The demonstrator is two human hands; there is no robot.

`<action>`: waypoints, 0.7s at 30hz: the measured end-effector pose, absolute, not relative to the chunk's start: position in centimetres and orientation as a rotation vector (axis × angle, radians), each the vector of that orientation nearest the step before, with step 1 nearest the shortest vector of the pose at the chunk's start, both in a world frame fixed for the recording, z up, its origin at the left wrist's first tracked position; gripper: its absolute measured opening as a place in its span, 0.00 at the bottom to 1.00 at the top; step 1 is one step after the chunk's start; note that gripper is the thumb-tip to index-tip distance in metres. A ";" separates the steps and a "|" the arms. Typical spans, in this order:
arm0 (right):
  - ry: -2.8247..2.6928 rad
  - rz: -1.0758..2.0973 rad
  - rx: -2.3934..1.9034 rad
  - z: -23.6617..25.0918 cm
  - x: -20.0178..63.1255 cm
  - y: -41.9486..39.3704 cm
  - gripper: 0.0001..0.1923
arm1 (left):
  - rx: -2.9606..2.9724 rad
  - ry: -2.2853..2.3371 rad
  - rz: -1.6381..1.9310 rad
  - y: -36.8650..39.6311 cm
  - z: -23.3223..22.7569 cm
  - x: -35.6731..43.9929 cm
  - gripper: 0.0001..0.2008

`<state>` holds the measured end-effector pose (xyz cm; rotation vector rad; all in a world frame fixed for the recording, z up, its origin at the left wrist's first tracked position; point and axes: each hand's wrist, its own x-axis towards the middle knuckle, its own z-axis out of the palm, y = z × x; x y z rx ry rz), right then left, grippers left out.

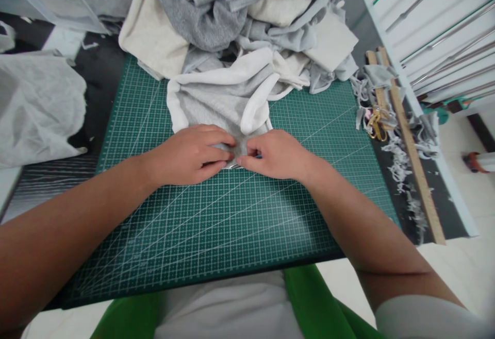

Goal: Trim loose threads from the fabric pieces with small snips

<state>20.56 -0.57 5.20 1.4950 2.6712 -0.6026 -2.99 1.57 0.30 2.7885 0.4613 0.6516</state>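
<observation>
- Head view: your left hand [189,156] lies flat on the near edge of a grey and white cloth [220,104]. Its fingers are bent and pressed down on the cloth.
- Your right hand [276,154] is just beside it. Its fingers pinch the same edge of the cloth, with the thumb and first finger closed on it.
- The two hands almost touch at the fingertips.
- A little bit of something thin and shiny shows under the fingers. You cannot tell what it is.
- The cloth lies on a green cutting mat [232,225] with white lines, near the middle of the mat.
- The mat lies on a dark worktop [96,71].
- Behind the cloth sits a big pile of grey and cream cloths [247,14].
- On your right lie a long wooden ruler [413,158], gold scissors [375,122] and small grey scraps [402,158].
- On your left lies a thin white sheet [34,107].
</observation>
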 end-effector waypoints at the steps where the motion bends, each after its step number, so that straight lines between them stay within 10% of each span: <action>1: 2.673 -0.600 1.500 5.2 20.5 -0.6 0.20 | 2.782 0.467 0.654 1.6 0.3 -3.0 0.10; 21: 2.648 -0.607 1.540 5.3 20.5 -0.4 0.19 | 2.744 0.464 0.612 1.6 0.6 -3.1 0.09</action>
